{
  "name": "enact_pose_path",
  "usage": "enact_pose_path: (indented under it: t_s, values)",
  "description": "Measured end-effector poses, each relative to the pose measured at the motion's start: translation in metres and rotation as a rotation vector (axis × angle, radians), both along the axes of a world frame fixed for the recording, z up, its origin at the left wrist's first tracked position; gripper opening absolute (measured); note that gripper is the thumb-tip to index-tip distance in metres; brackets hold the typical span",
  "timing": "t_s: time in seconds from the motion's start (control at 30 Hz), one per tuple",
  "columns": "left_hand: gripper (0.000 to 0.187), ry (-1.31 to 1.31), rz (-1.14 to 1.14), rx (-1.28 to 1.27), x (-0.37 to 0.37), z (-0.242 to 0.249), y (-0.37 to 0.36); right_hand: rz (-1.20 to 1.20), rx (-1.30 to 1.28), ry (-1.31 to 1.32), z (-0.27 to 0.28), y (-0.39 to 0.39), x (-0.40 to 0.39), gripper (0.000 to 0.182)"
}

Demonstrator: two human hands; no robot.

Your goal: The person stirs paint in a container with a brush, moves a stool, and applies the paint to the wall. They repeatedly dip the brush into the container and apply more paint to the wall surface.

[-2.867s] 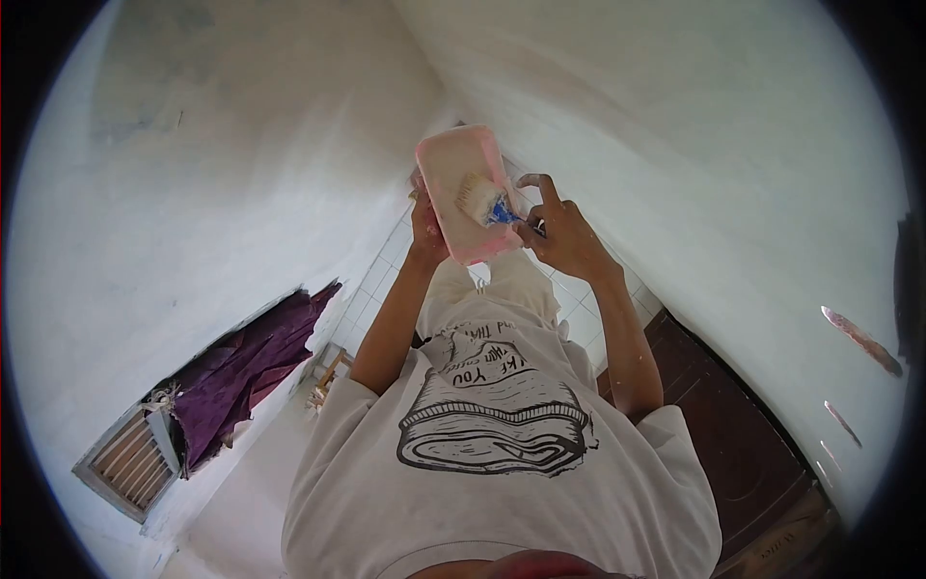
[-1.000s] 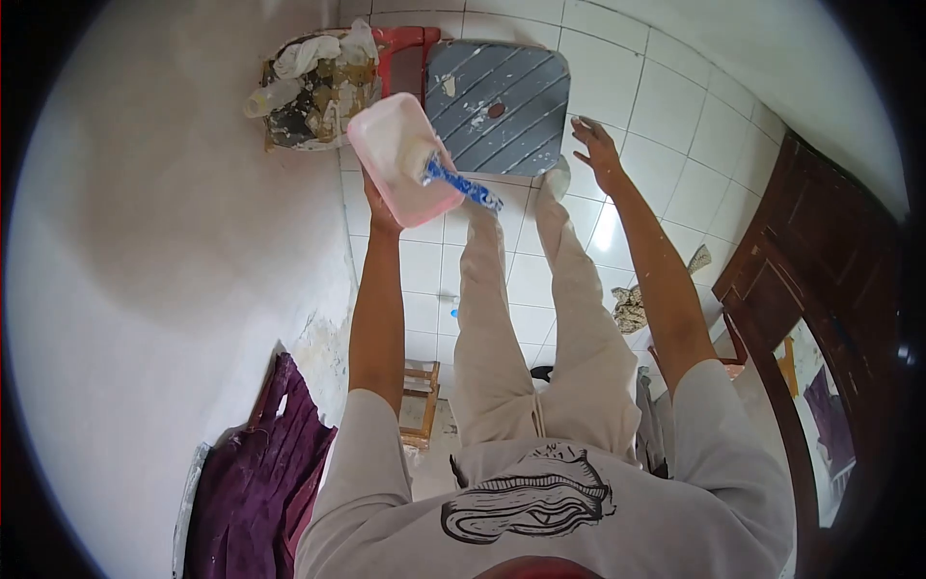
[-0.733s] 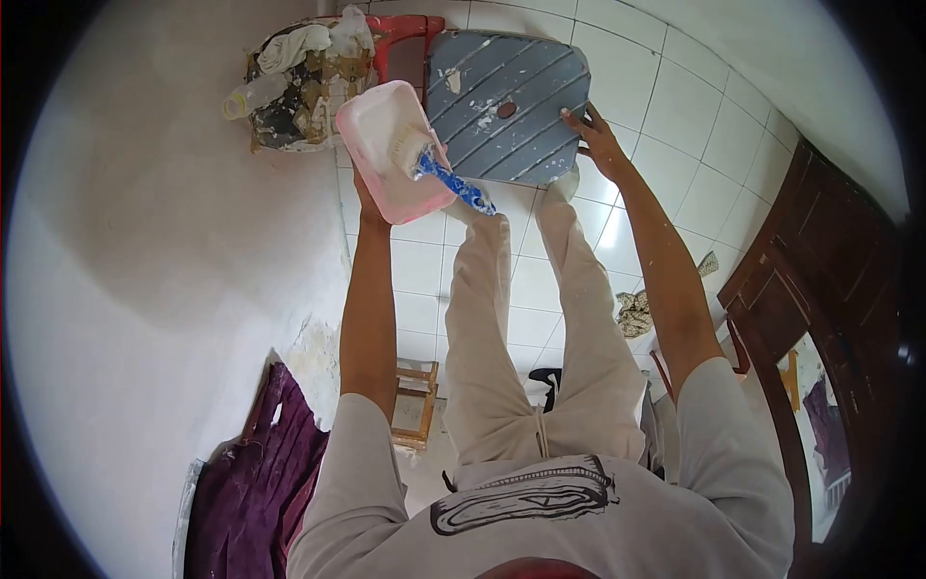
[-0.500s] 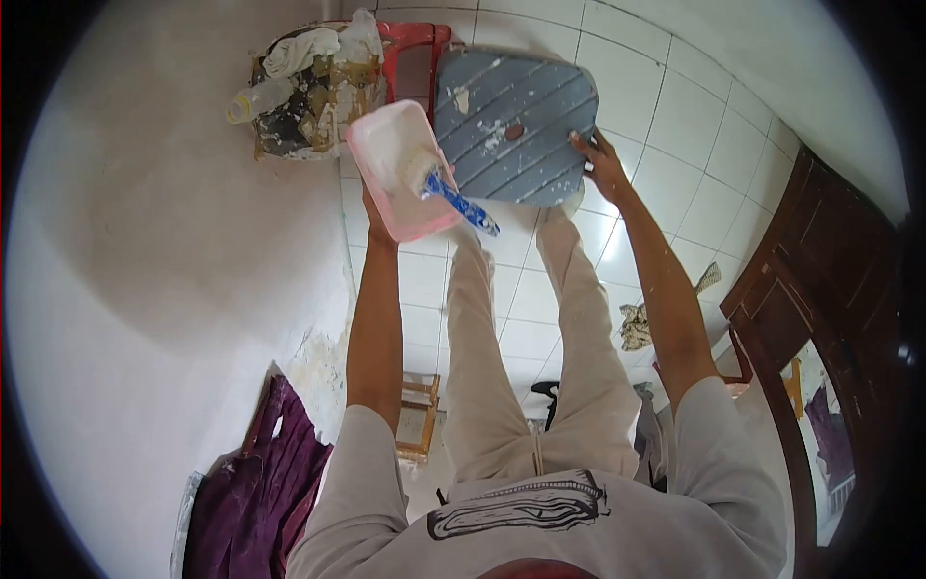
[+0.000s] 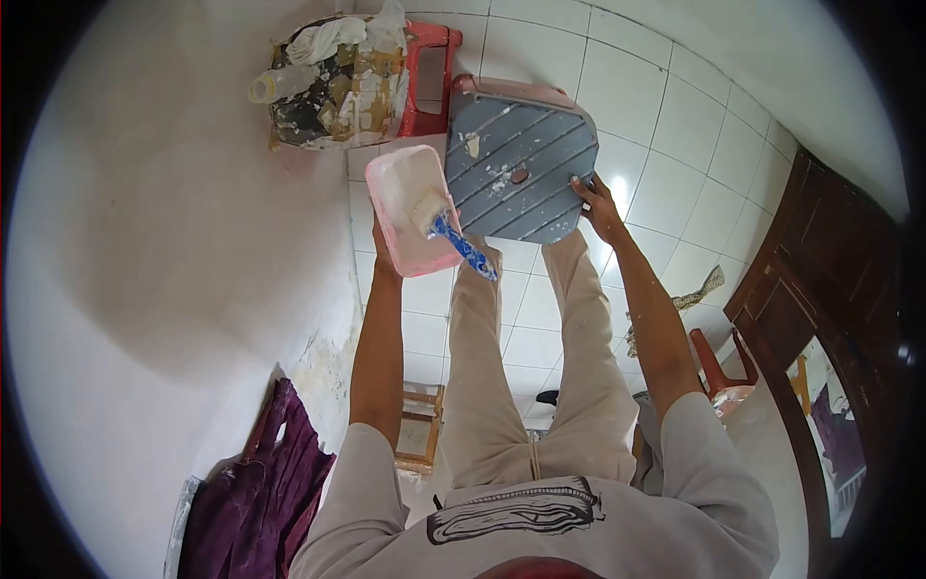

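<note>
Head view: grey stool in right hand, tray in left hand

Wall: fills left side; patchy, peeling low down.
Floor: white tiles, under and beyond the legs.
Door: dark brown, at right.
Purple cloth: against wall, lower left.
Grey stool: ahead of the person, just beyond the knees, ribbed top facing up, spattered white. Legs hidden; cannot tell whether it bears on the floor.
Bundle: upper left by the wall, smeared, with a white rag on it.
Red stool: just right of bundle, partly seen.
Tray: pink, held over the floor, left of grey stool, tilted in view; pale coating inside.
Right hand: partly closed on grey stool's right edge, thumb on top, fingers at the side and partly hidden.
Left hand: has hold of tray at its left side; fingers mostly behind it, so their spread cannot be told.
Brush: bristles in tray, blue handle, streaked white, out over the near right rim; neither hand on it.
Bottle: clear, lying on bundle, neck toward wall.
</note>
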State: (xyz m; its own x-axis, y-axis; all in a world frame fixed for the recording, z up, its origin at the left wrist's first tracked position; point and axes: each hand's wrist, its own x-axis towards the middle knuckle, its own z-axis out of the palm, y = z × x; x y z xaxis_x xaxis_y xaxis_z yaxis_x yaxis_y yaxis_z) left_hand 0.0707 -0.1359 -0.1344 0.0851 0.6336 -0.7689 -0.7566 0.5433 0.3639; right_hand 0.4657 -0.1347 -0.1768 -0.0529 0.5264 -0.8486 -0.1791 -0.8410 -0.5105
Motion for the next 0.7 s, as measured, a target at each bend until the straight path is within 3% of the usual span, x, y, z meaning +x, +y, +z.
enact_pose_path:
  t_s: [0.27,0.37,0.43,0.53,0.6,0.7]
  values:
    - [0.083,-0.021,-0.007,0.005,-0.001,0.013,-0.013,0.046,-0.023,0.017,-0.008,-0.025,0.000,0.097]
    - [0.082,-0.050,-0.027,0.030,0.004,0.024,-0.006,0.091,-0.041,-0.068,0.002,-0.024,-0.004,0.087]
    - [0.081,-0.078,-0.045,0.060,0.007,0.040,0.003,0.346,0.094,-0.338,-0.011,-0.029,-0.007,0.091]
    - [0.080,-0.123,-0.069,0.113,0.009,0.076,0.017,0.198,0.408,-0.916,0.028,-0.039,-0.042,0.088]
    - [0.079,-0.158,-0.087,0.161,0.008,0.106,0.028,0.131,0.374,-0.998,0.058,-0.039,-0.062,0.084]
    - [0.078,-0.181,-0.104,0.219,-0.003,0.158,0.038,0.241,0.511,-0.982,0.073,-0.058,-0.089,0.073]
